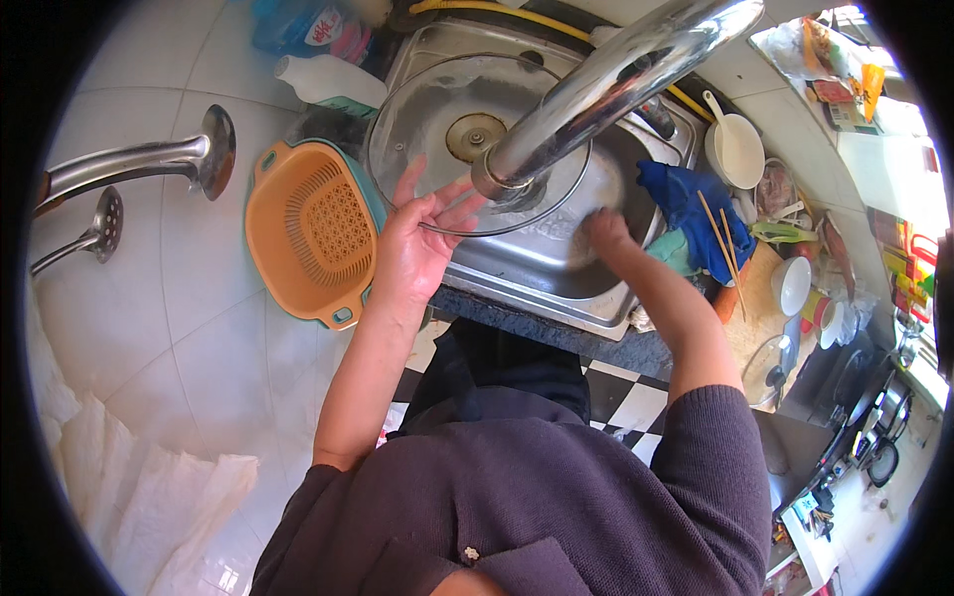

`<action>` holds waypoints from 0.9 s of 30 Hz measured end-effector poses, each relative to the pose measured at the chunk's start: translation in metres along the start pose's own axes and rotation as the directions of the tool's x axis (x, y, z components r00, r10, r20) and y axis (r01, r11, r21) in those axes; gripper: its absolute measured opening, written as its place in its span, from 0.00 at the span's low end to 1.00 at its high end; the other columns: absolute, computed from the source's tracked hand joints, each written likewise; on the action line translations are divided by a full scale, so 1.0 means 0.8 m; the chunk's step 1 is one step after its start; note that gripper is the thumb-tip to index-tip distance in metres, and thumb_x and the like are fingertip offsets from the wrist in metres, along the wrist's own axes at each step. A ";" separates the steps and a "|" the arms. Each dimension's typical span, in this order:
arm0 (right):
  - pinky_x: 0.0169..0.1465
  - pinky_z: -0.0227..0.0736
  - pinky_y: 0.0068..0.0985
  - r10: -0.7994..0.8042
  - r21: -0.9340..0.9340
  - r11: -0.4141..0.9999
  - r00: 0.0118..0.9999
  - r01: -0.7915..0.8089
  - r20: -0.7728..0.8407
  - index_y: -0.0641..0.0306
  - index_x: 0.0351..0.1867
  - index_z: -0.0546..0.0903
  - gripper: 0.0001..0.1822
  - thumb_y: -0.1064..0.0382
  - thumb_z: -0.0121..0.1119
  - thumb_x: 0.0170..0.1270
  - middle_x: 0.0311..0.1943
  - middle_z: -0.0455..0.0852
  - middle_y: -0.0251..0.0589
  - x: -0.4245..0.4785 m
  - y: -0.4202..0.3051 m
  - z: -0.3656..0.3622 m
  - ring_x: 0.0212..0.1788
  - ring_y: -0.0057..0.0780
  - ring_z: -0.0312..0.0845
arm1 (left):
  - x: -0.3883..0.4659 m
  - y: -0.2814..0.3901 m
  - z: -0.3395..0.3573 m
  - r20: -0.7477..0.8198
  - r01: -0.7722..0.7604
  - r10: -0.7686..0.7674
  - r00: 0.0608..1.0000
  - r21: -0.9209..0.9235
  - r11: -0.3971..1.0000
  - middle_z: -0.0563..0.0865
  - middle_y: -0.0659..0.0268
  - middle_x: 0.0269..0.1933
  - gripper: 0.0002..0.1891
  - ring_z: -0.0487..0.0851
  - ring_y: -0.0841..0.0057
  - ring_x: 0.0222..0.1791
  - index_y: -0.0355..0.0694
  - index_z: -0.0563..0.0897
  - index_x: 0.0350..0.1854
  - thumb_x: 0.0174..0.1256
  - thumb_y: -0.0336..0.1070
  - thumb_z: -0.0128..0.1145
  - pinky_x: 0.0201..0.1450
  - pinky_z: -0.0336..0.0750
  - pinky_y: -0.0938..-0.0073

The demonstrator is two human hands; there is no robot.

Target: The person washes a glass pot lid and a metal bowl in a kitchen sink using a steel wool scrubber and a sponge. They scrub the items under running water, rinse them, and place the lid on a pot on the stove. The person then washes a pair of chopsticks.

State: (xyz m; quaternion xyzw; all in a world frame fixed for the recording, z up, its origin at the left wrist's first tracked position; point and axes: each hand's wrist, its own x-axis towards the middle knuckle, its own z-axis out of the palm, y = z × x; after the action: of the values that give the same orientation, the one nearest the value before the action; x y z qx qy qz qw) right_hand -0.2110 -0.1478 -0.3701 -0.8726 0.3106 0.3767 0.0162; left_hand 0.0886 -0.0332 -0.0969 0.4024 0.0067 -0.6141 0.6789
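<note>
A round clear glass lid (pixel 428 112) with a metal rim is held over the stainless steel sink (pixel 536 276). My left hand (pixel 432 223) grips its near left edge, several fingers showing through the glass. The end of the chrome faucet (pixel 596 112) hangs over the lid, and the wet glass below it looks rippled. Down in the sink, to the right of the lid, is my right hand (pixel 607 229). Its fingers are blurred, so whether they hold anything cannot be made out. The drain (pixel 477 138) shows through the lid.
Left of the sink stand an orange colander (pixel 320 231) and a white bottle (pixel 332 80). A ladle (pixel 216 153) and a skimmer (pixel 108 223) hang on the tiled wall. To the right lie a blue cloth (pixel 689 212), wooden chopsticks (pixel 727 238) and a white bowl (pixel 791 285).
</note>
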 end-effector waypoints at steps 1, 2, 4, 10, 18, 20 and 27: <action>0.42 0.74 0.31 0.045 -0.129 0.990 0.989 -0.063 -0.138 0.52 0.42 0.84 0.12 0.61 0.55 0.59 0.46 0.81 0.38 0.011 0.019 -0.018 0.51 0.34 0.75 | 0.003 0.001 -0.002 0.007 0.002 -0.002 1.000 0.006 1.000 0.82 0.44 0.53 0.27 0.84 0.53 0.53 0.52 0.65 0.70 0.67 0.29 0.44 0.46 0.83 0.65; 0.41 0.73 0.31 0.029 -0.196 0.972 0.892 -0.131 -0.451 0.54 0.40 0.84 0.11 0.61 0.55 0.59 0.45 0.82 0.39 0.029 0.045 -0.022 0.50 0.34 0.75 | 0.007 0.002 -0.003 0.024 0.012 -0.013 1.000 0.021 1.000 0.82 0.45 0.53 0.27 0.84 0.53 0.52 0.52 0.65 0.70 0.67 0.29 0.44 0.46 0.83 0.65; 0.43 0.74 0.31 0.040 -0.267 0.946 0.881 -0.185 -0.471 0.57 0.43 0.83 0.12 0.62 0.54 0.60 0.45 0.82 0.40 0.033 0.071 -0.043 0.51 0.34 0.76 | 0.011 0.004 -0.005 0.047 0.029 -0.031 0.998 0.049 0.998 0.83 0.45 0.53 0.27 0.84 0.53 0.52 0.52 0.65 0.69 0.67 0.29 0.44 0.46 0.83 0.65; 0.60 0.71 0.38 -0.195 0.494 0.869 0.942 0.036 0.273 0.68 0.53 0.80 0.21 0.57 0.47 0.66 0.59 0.79 0.52 -0.077 -0.058 -0.096 0.60 0.47 0.75 | 0.005 0.012 -0.006 0.005 0.019 -0.019 1.000 0.072 0.997 0.83 0.46 0.52 0.28 0.85 0.55 0.51 0.52 0.62 0.71 0.67 0.29 0.44 0.45 0.83 0.65; 0.56 0.73 0.42 0.068 0.956 0.258 0.984 0.140 -0.163 0.56 0.51 0.83 0.19 0.63 0.52 0.57 0.44 0.83 0.59 -0.050 -0.213 -0.184 0.49 0.54 0.79 | 0.015 0.006 -0.006 0.032 0.056 -0.059 0.998 0.106 0.993 0.83 0.47 0.53 0.29 0.85 0.54 0.51 0.51 0.62 0.71 0.66 0.29 0.44 0.45 0.83 0.64; 0.56 0.73 0.42 -0.006 0.936 0.335 0.994 0.107 -0.112 0.56 0.49 0.84 0.18 0.63 0.53 0.56 0.44 0.83 0.58 -0.078 -0.173 -0.167 0.49 0.53 0.79 | 0.016 0.004 -0.011 0.024 0.072 -0.075 0.997 0.098 0.993 0.83 0.47 0.53 0.29 0.85 0.54 0.51 0.51 0.62 0.71 0.66 0.29 0.43 0.45 0.83 0.65; 0.51 0.73 0.33 0.004 0.102 0.995 1.000 -0.004 -0.004 0.54 0.40 0.86 0.13 0.58 0.49 0.66 0.50 0.81 0.41 -0.078 -0.016 -0.089 0.54 0.35 0.74 | 0.009 0.013 -0.006 -0.024 0.076 -0.073 0.997 0.213 0.974 0.81 0.46 0.56 0.30 0.84 0.55 0.52 0.51 0.60 0.72 0.66 0.27 0.42 0.44 0.83 0.69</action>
State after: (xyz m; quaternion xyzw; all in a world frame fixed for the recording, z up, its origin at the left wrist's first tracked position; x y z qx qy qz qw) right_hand -0.1902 -0.1229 -0.2807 -0.8709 0.3311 0.3584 0.0593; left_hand 0.1011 -0.0371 -0.0980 0.4776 -0.0390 -0.6329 0.6081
